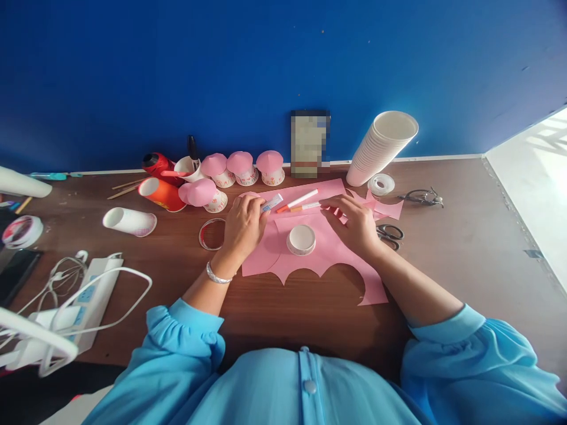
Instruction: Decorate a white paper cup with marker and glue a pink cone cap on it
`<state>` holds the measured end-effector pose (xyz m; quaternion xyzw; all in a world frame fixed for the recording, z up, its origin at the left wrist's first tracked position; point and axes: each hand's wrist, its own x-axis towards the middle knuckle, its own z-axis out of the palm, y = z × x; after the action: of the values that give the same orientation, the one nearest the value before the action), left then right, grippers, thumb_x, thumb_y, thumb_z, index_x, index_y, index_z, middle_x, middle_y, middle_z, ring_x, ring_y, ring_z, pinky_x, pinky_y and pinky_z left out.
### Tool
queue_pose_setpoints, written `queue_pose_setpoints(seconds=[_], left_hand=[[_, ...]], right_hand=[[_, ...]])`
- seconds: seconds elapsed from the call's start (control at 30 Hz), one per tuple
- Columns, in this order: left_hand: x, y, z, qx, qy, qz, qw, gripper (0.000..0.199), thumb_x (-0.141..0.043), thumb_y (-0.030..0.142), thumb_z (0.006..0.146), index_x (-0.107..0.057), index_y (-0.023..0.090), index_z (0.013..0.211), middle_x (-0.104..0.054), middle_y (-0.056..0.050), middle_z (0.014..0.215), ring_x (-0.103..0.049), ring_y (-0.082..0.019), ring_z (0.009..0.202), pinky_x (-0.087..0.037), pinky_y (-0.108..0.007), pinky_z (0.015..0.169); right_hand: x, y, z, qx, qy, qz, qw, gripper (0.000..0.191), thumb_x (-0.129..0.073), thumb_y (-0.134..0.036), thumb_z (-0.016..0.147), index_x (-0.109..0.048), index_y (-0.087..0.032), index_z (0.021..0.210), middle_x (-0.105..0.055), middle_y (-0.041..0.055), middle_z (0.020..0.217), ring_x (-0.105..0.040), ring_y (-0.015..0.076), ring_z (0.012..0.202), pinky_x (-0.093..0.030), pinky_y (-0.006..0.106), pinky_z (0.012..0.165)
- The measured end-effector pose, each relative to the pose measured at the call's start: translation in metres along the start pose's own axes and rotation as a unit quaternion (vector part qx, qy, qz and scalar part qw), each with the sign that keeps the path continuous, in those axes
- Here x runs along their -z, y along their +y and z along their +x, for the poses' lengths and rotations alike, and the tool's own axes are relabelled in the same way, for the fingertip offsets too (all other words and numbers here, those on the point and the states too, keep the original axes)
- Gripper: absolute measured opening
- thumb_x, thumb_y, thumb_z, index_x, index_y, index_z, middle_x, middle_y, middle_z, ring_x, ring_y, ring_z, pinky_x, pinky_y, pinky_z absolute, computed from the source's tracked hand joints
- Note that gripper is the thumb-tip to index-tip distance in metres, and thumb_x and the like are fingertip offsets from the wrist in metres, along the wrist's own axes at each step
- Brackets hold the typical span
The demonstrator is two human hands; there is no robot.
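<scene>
My left hand (pixel 243 227) is closed at the left of the pink paper sheet (pixel 336 254), with a small white tube with blue print (pixel 271 202) at its fingertips. Over the sheet's right part, my right hand (pixel 349 224) has its thumb and index finger apart. Its fingertips come up to the end of a white pen with an orange tip (pixel 305 206); whether they touch it is unclear. A red-capped white marker (pixel 297 200) lies beside that pen. Between my hands, a small cut-down paper cup (pixel 302 239) rests on the sheet, whose edge has curved cut-outs.
Several small cups with pink cone tops (pixel 270 168) stand near the wall. A stack of white paper cups (pixel 383 147) leans behind scissors (pixel 390 235), eyeglasses (pixel 423 198) and a tape roll (pixel 381 184). To the left are a lying cup (pixel 130 222) and a power strip (pixel 95 301).
</scene>
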<state>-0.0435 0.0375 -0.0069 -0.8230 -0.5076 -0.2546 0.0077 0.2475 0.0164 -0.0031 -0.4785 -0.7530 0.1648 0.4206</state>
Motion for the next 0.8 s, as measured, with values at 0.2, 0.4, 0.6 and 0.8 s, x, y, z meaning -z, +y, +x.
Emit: queue_pose_setpoints(seconds=[0.2,0.4,0.6,0.8], left_hand=[[0.031,0.036,0.000,0.000,0.016,-0.230,0.973,0.015,-0.064,0.030,0.106,-0.063,0.023,0.119,-0.074,-0.006,0.108,-0.069,-0.017,0.091,-0.059,-0.032,0.078],[0.054,0.062,-0.003,-0.082,0.015,-0.236,0.968,0.023,-0.068,0.027,0.104,-0.066,0.026,0.126,-0.077,-0.008,0.119,-0.074,-0.022,0.112,-0.062,-0.039,0.097],[0.065,0.062,-0.008,-0.075,0.057,-0.215,0.972,0.023,-0.076,0.033,0.099,-0.073,0.025,0.121,-0.084,-0.006,0.110,-0.080,-0.020,0.097,-0.066,-0.033,0.085],[0.070,0.070,-0.017,-0.122,0.071,-0.188,0.972,0.026,-0.078,0.034,0.098,-0.074,0.022,0.120,-0.085,-0.002,0.096,-0.078,-0.013,0.073,-0.063,-0.024,0.069]], right_hand=[[0.006,-0.033,0.010,-0.122,-0.041,0.232,0.964,0.052,-0.078,-0.056,0.095,-0.067,-0.024,0.135,-0.074,0.0058,0.105,-0.066,0.0158,0.077,-0.057,0.031,0.067],[0.013,-0.068,0.007,-0.127,-0.108,0.276,0.946,0.046,-0.071,-0.066,0.097,-0.073,-0.022,0.111,-0.063,-0.0024,0.075,-0.053,0.0125,0.064,-0.043,0.028,0.059],[0.018,-0.076,0.000,-0.185,-0.102,0.388,0.897,0.042,-0.079,-0.062,0.093,-0.070,-0.022,0.097,-0.061,-0.0028,0.071,-0.052,0.0117,0.059,-0.041,0.027,0.053],[0.012,-0.079,-0.012,-0.225,-0.104,0.481,0.841,0.043,-0.089,-0.054,0.087,-0.071,-0.022,0.109,-0.065,-0.0044,0.072,-0.056,0.0096,0.054,-0.044,0.023,0.049]])
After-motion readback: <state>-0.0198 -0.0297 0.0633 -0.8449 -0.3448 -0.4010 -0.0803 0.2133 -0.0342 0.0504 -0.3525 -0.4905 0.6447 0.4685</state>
